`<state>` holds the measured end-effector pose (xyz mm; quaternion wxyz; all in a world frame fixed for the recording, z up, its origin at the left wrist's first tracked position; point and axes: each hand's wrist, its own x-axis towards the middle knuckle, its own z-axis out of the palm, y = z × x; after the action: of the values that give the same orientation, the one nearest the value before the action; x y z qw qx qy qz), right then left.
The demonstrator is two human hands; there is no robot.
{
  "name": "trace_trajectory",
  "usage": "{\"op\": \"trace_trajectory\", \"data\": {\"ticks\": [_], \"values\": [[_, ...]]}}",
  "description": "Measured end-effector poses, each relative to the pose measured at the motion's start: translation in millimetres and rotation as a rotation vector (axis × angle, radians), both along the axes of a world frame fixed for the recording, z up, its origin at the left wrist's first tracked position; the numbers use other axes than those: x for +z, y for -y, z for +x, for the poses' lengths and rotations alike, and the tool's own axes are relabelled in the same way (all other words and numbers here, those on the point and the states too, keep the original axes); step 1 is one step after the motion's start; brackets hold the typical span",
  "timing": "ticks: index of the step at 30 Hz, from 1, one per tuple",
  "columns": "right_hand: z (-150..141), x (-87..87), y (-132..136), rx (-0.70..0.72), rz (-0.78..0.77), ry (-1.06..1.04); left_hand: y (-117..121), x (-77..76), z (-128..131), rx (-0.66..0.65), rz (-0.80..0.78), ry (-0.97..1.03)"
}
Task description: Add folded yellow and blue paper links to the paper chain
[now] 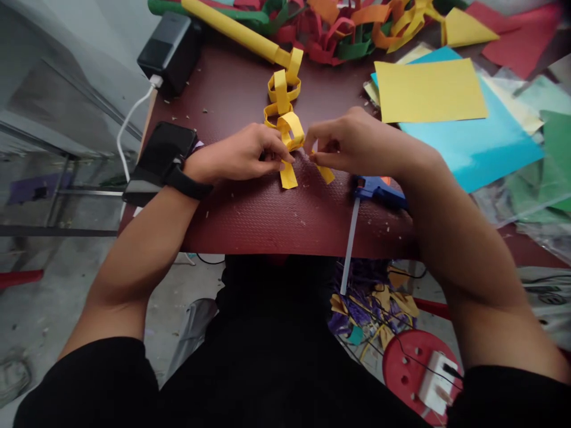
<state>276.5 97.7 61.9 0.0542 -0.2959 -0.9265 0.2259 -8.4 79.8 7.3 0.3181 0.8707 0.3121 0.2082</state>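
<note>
1. Work location: the yellow paper chain point(281, 92) lies on the bench point(250, 226), running from its middle toward the far edge. Its lowest link is between the hands.
2. Left hand point(259, 151): fingers pinched narrow, holding a yellow paper strip point(289, 177); one end projects below the fingers toward the near edge.
3. Right hand point(348, 139): thumb and forefinger brought together at a second yellow strip end point(327, 175), apparently gripping it. The fingers cover part of this contact.
4. Completed: several yellow links are closed and interlocked. A multicoloured paper chain point(330, 35) in red, green, orange and yellow is heaped toward the far edge. Whether the two chains are joined cannot be determined.
5. Incomplete: the two strip ends stand apart, so the loop at the hands is judged not yet closed. Whether both ends belong to one strip is hidden.
6. Adhesive tool: the blue glue gun point(379, 193) rests below the right forearm, unheld, its glue stick point(350, 249) overhanging the near edge.
7. Remaining stock: a yellow sheet point(432, 92) overlaps a blue sheet point(486, 145) toward the right side. Neither sheet is held.
</note>
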Motion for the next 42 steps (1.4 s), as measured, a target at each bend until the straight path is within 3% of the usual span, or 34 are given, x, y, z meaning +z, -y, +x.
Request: {"op": "trace_trajectory", "data": {"ticks": [5,9,20,29,42], "values": [[9.5,-6.5,-1.2,0.196,-0.132,-0.072,1.7,1.3,0.6,0.007,-0.039,0.017],[18.3,-10.2,-1.9,0.239,-0.178,-0.054,4.1,3.9,1.4,0.019,-0.075,0.043],[18.6,-12.7,2.4,0.202,-0.140,-0.078,9.5,21.6,3.5,0.013,-0.137,0.018],[5.6,-8.9,20.6,-0.014,-0.078,-0.038,7.1,12.1,4.8,0.051,-0.141,0.044],[-9.7,-24.5,35.1,-0.060,-0.098,-0.164,8.0,9.6,8.1,0.045,-0.027,-0.027]]}}
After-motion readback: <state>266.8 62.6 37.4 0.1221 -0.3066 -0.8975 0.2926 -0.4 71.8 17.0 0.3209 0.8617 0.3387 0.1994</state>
